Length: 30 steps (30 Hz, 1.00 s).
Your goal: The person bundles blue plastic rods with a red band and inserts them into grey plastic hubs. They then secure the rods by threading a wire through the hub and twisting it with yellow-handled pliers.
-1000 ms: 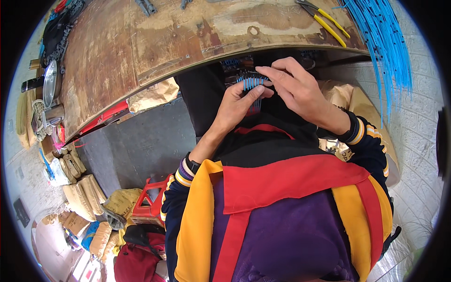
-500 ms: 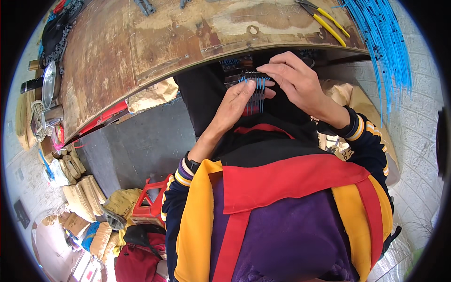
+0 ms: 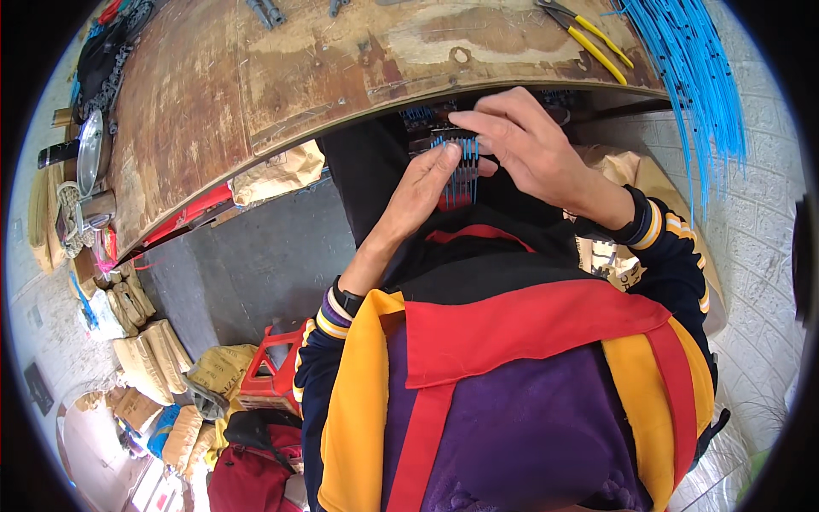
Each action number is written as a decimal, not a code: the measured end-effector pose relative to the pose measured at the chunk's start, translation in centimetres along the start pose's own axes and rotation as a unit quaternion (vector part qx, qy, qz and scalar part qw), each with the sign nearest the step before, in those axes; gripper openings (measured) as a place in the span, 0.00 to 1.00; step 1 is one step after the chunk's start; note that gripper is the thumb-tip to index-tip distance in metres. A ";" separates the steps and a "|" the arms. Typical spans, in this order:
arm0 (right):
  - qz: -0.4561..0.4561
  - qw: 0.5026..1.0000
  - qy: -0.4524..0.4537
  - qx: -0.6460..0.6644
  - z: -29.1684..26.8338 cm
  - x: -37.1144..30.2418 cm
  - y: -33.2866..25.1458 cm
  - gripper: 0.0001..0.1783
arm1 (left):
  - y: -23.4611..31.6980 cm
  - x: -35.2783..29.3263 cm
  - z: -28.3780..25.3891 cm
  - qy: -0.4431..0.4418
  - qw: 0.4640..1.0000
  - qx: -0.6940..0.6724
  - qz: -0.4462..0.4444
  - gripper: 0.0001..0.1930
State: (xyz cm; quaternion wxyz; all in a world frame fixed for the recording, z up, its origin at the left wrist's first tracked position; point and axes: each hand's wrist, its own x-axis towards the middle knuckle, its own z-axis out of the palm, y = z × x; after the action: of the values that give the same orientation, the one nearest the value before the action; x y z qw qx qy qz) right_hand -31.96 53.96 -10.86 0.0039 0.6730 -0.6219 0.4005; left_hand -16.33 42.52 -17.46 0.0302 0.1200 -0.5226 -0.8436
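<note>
Below the workbench's front edge, my left hand (image 3: 424, 185) grips a row of thin blue strips (image 3: 465, 175) joined by dark crosswise bands, its thumb pressed on their upper part. The strips hang down side by side in front of my dark trousers. My right hand (image 3: 533, 149) is at the row's upper right end, its fingers bent together and the forefinger reaching over the top edge. Whatever lies between those right fingers is too small to make out.
Across the top stretches a worn wooden workbench (image 3: 316, 77). Yellow-handled pliers (image 3: 597, 51) lie on it, and long blue strips (image 3: 691, 77) hang over its right end. At lower left are a red stool (image 3: 277, 358), brown paper packages (image 3: 153, 358) and a dark red bag (image 3: 247, 478).
My right hand has shifted slightly left, its forefinger now further over the top of the blue strips. My left hand and the strips have barely moved.
</note>
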 end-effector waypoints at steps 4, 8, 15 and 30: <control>0.012 0.991 0.084 0.107 1.5 2.3 -0.2 0.19 | 0.6 0.0 -0.3 0.017 1.000 0.017 0.016 0.19; -0.032 0.994 -0.021 -0.100 0.6 5.8 7.6 0.14 | 1.6 1.0 -0.7 0.037 0.996 0.064 0.040 0.13; -0.027 0.914 -0.194 -0.354 3.7 8.5 8.8 0.09 | 4.4 2.1 -0.3 0.086 0.988 0.091 0.094 0.12; 0.035 0.998 -0.052 0.006 -5.9 6.7 1.4 0.11 | 6.7 1.3 -0.2 0.018 0.985 0.098 0.139 0.11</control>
State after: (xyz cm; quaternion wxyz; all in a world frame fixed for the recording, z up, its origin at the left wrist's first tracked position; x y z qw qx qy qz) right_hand -36.96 51.01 -3.89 -0.0463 0.6707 -0.6422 0.3683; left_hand -18.04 39.10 -11.82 0.1447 0.0638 -0.6140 -0.7733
